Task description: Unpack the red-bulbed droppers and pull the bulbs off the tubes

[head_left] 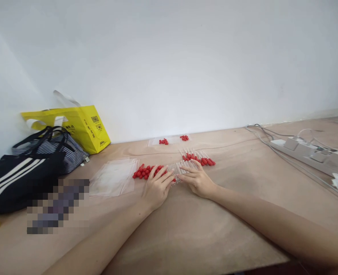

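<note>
A row of clear thin droppers with red rubber bulbs (pixel 144 172) lies on the wooden table. My left hand (pixel 156 187) rests flat on this row, fingers spread and stretched toward the red bulbs. My right hand (pixel 196 179) lies beside it, fingers extended leftward over the clear tube ends (pixel 177 168). A second row of red-bulbed droppers (pixel 199 159) sits just behind my right hand. Two smaller clusters of red bulbs (pixel 163 141) (pixel 184 137) lie farther back near the wall on clear plastic.
Clear plastic bags (pixel 113 177) lie left of my hands. A yellow paper bag (pixel 80 126) and dark striped bags (pixel 28 172) stand at the left. A white power strip (pixel 309 152) with cables runs along the right. A white wall rises behind the table.
</note>
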The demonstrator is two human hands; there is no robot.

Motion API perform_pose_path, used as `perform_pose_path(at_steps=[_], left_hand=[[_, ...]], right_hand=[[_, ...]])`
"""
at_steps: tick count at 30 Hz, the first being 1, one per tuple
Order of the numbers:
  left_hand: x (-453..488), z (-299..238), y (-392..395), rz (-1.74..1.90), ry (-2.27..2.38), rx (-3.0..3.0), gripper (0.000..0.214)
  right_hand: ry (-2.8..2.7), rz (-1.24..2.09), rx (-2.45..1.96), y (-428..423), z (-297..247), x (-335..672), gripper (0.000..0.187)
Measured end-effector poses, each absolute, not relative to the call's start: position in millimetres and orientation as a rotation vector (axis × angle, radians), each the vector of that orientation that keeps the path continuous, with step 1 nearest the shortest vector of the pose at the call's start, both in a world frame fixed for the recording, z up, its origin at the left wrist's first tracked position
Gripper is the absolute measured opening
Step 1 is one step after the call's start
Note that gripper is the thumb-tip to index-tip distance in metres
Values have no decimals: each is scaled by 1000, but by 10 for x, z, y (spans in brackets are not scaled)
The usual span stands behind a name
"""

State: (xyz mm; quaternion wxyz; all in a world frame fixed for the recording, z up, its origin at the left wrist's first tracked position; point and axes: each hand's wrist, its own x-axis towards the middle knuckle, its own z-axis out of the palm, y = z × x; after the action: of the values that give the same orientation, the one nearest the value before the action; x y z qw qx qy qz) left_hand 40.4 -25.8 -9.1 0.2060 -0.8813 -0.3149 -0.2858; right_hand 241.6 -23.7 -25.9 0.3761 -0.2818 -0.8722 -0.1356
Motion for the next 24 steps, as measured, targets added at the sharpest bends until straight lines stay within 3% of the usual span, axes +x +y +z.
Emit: perform_pose_path(at_steps=[12,18,24], left_hand=[[172,2,-268,-655,-1057,-2453,29],[-183,-7,-199,-946,-1259,-2261,21],[-81,-53,-206,-1172,-1228,-2381,26]], right_hand=[[-2221,-322,-650,-207,-287,2611,38],[-2074,-306,-893,-179,-342,2853,27],[-2107,-197,-995,-176,-303,2485,35]])
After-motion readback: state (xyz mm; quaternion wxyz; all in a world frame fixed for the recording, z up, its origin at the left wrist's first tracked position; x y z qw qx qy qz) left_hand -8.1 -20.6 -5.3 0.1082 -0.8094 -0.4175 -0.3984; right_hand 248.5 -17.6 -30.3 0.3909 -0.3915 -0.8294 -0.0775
